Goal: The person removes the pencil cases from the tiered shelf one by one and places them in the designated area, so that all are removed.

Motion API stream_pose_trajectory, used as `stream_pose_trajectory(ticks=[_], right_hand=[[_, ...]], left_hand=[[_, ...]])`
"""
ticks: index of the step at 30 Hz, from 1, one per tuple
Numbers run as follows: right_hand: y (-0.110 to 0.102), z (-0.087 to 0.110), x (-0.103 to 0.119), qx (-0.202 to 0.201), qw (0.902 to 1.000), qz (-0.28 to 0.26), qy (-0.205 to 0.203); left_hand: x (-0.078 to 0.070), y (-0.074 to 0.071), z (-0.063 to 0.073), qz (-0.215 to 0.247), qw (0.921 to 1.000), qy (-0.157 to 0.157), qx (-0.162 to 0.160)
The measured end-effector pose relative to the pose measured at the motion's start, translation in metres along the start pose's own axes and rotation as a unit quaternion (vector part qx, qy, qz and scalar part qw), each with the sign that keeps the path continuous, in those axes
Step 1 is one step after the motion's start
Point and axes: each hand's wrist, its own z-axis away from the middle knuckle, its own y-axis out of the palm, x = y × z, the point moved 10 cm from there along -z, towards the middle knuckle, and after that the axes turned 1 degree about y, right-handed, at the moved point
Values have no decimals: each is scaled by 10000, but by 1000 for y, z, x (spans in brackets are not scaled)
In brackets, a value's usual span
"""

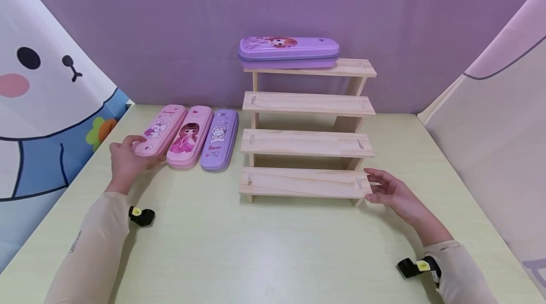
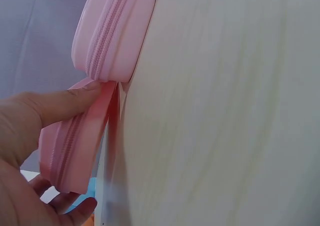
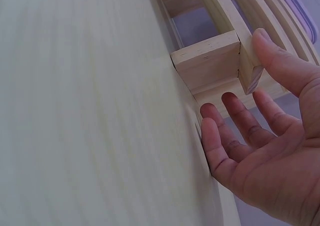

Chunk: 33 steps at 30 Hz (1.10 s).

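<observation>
My left hand [image 1: 129, 159] grips the near end of a pink pencil case [image 1: 161, 129] with a white bunny on its lid. In the left wrist view the thumb lies on one side of this zipped case [image 2: 75, 141], fingers on the other, and the case tilts off the table. Beside it lie a pink pencil case [image 1: 190, 138] with a doll picture and a purple one [image 1: 219, 140]. At the right end of the lowest step of a wooden stepped rack [image 1: 304, 183] is my right hand [image 1: 394, 195], fingers loosely bent and spread, thumb by the board's end.
Another purple pencil case [image 1: 290, 52] lies across the rack's top step. A purple cloth [image 1: 170, 33] hangs behind the pale table [image 1: 273, 247]. Printed fabric with a cartoon face [image 1: 51, 90] stands at the left, and a light curtain [image 1: 503, 86] at the right.
</observation>
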Motion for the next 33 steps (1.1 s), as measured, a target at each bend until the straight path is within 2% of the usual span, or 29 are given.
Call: stream_pose_trajectory(ticks=[6,20,24,30,33], right_hand=[[2,0,2,67,9999,-84,-79],[1,0,3,36,10000,-32,-64],[1,0,1,10,10000,-16,-4],[1,1,2,42,9999,-106,-100],[0,1,3,44,9998,-137,-113]], left_hand=[[-1,3,2,-164,9995,38,249],[-1,6,3,-195,9969,-58,757],[-3,7,3,-287,9932,39,1123],[-6,6,2,-468,9809,96,1886],[-10,3,2,-570,9761,136,2091]])
